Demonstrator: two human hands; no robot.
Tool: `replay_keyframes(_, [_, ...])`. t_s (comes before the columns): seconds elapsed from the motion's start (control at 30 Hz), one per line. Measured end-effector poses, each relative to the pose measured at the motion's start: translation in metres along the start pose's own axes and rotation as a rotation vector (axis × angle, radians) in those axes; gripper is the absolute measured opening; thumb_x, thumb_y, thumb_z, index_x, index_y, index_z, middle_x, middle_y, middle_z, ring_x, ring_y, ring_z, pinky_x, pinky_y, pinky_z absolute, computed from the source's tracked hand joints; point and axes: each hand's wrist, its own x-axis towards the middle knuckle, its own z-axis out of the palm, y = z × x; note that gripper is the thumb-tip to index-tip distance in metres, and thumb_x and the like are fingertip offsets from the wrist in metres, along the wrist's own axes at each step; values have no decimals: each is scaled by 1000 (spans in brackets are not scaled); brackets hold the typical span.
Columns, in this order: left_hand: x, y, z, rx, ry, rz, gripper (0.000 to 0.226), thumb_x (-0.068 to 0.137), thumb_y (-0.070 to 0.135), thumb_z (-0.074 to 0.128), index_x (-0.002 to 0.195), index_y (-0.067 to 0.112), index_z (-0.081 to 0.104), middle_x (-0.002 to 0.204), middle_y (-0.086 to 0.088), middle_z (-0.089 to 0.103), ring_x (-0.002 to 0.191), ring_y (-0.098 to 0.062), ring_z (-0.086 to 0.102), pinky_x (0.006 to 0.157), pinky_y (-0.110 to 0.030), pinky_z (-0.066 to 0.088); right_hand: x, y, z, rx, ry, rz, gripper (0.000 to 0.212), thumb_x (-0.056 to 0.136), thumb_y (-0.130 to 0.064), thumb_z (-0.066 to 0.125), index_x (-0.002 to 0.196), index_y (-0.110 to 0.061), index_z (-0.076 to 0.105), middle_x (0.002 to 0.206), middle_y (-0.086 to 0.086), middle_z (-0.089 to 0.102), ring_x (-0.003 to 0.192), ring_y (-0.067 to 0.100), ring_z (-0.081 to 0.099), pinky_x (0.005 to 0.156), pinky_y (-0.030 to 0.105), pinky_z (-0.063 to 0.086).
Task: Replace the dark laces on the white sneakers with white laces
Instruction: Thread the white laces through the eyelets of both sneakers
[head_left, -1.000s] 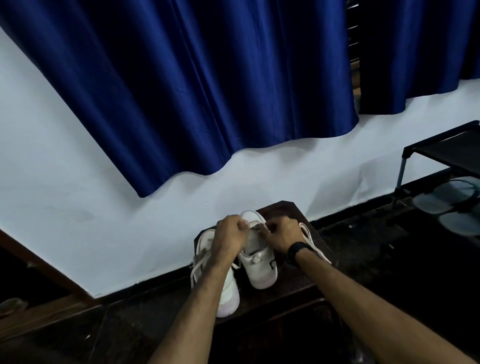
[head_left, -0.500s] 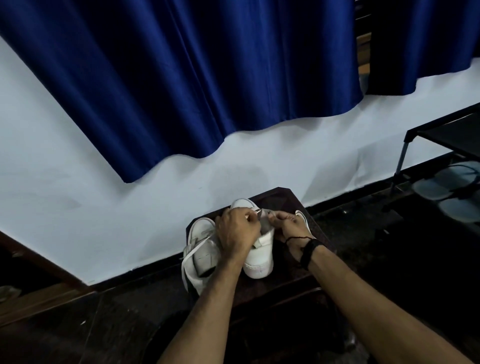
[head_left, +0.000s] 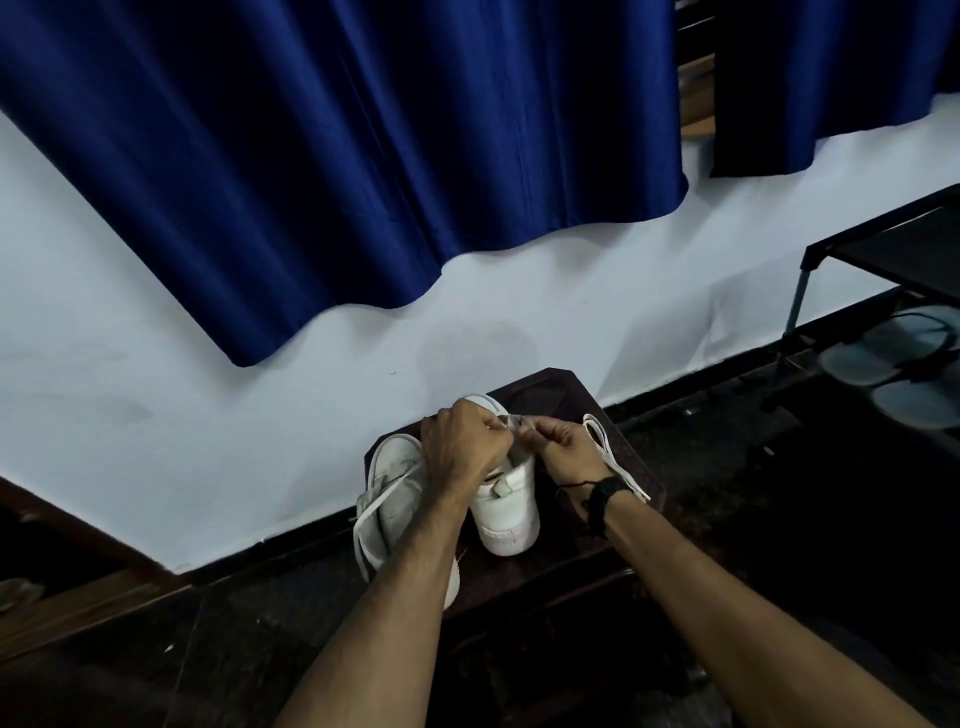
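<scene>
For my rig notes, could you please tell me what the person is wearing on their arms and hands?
Both forearms are bare, with no sleeves in view, and neither hand wears a glove. The left hand and its wrist carry nothing. Behind the right hand sit a black wristwatch and a thin dark thread bracelet.

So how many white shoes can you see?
2. One white sneaker stands in the middle of the dark stool, under both hands. The other sneaker lies just left of it, partly hidden by the left forearm.
</scene>
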Motion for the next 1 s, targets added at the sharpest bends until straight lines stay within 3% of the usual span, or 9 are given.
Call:
replay_keyframes(0.2, [2,-13,11,41,43,34,17,78,33,60,80,31,77,86,-5,73,89,-30,64,84,-35,44,5,-8,-1,26,-13,89,31,98,-31,54,99,-7,74,95,10,73,90,19,68,87,32,52])
replay_keyframes(0.4, [6,-27,28,129,166,120,22,86,40,57,92,31,76,87,1,74,92,-21,62,86,-37,36,23,-7,9,-122,111,159,11,85,-13,69,75,-15,72,86,12,74,83,22,66,89,42,55])
replay_keyframes(0.57, [7,-27,30,116,185,177,20,85,40,60,92,31,76,88,5,74,94,-19,59,85,-37,36,22,-11,15,-421,232,14,13,92,-11,54,82,-18,57,87,3,68,85,19,61,84,33,48])
replay_keyframes(0.67, [3,-28,28,68,257,207,11,77,36,69,82,28,73,83,7,70,87,-22,57,78,-37,39,19,-29,20,137,445,34,23,94,-3,43,79,-20,47,71,5,65,70,24,64,70,33,54])
replay_keyframes(0.73, [1,-29,26,21,317,189,14,70,35,75,81,28,70,83,9,64,86,-21,54,75,-37,40,19,-53,6,613,520,27,29,93,3,32,78,-19,43,58,2,52,45,15,52,48,24,50])
replay_keyframes(0.77, [0,-29,26,9,341,175,19,66,33,77,82,29,69,85,9,62,86,-20,53,76,-37,41,18,-66,-7,650,522,-2,30,93,3,29,78,-19,42,58,2,48,38,10,44,43,20,45])
replay_keyframes(0.83, [-2,-28,26,26,366,149,32,59,27,75,90,29,68,89,8,60,89,-21,53,77,-38,42,14,-88,-36,300,459,-91,24,93,-6,36,79,-20,47,68,5,51,42,6,41,43,19,37])
replay_keyframes(0.9, [-5,-27,26,84,374,88,45,54,19,71,98,26,65,95,3,58,94,-24,54,80,-39,41,5,-100,-55,-500,266,-181,11,89,-22,50,84,-18,60,84,6,63,66,13,58,60,27,45])
replay_keyframes(1.0, [-12,-27,21,99,376,-78,55,51,9,67,104,19,58,101,-5,58,99,-29,55,83,-41,41,-11,-98,-56,-1474,-103,-19,30,91,-42,53,109,-22,65,111,10,66,104,29,62,84,34,48])
